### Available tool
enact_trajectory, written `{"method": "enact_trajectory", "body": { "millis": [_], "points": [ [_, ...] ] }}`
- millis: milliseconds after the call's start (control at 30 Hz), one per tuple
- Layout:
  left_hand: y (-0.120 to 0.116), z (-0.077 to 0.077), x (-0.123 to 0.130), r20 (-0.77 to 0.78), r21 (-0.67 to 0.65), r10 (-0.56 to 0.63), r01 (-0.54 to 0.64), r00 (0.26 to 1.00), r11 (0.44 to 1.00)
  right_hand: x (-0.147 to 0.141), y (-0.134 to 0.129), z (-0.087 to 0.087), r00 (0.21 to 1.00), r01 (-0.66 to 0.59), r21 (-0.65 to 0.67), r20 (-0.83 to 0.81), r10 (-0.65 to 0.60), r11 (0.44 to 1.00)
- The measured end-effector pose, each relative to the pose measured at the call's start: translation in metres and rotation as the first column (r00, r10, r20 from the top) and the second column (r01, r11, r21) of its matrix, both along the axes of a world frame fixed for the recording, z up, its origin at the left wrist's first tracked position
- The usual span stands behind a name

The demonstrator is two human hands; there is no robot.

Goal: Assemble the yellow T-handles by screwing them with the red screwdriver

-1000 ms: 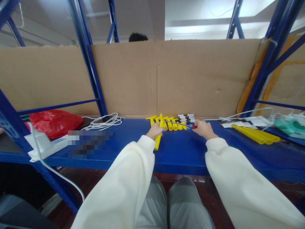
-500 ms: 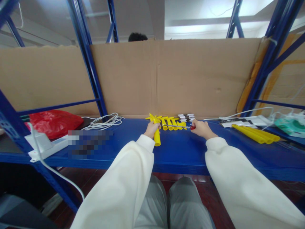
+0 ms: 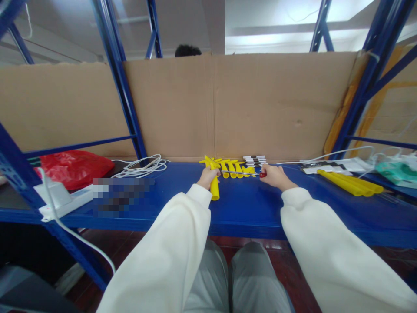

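Observation:
My left hand (image 3: 206, 177) is closed around a yellow tube-shaped part (image 3: 214, 190) with a crosspiece at its far end, held tilted above the blue shelf. In my right hand (image 3: 272, 174) is the red handle of a screwdriver (image 3: 243, 173). Its long metal shaft points left and reaches the yellow part beside my left fingers; the exact contact is too small to make out. Just behind the shaft lies a row of several similar yellow parts (image 3: 232, 168). White sticks with black bands (image 3: 254, 160) are stacked behind those.
Several yellow tubes (image 3: 350, 182) lie at the right near white packets (image 3: 325, 167). Coiled white cable (image 3: 141, 167), a red plastic bag (image 3: 74, 167) and a white power strip (image 3: 70, 204) are at the left. A cardboard wall (image 3: 244, 104) stands behind, with the top of a person's head (image 3: 188, 51) above it.
Both hands stay almost in place. The screwdriver and my right hand have shifted very slightly to the left; the yellow part is held as before.

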State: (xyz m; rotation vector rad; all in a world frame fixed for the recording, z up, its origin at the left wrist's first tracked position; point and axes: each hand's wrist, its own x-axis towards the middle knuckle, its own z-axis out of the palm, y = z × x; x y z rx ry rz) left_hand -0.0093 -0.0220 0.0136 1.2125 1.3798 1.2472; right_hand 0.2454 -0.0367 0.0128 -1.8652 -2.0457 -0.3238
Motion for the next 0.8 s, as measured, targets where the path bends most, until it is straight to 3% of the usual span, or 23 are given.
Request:
{"method": "enact_trajectory", "body": {
  "millis": [333,800],
  "points": [
    [-0.009,0.005,0.002,0.003,-0.004,0.008,-0.008,1.000,1.000,-0.001,0.000,0.001,1.000,0.002,-0.016,-0.009,-0.003,1.000],
    [-0.016,0.014,0.005,0.094,-0.031,-0.085,0.088,0.992,0.996,-0.004,0.000,0.000,1.000,-0.001,-0.046,-0.004,0.001,0.999]
  ]
}}
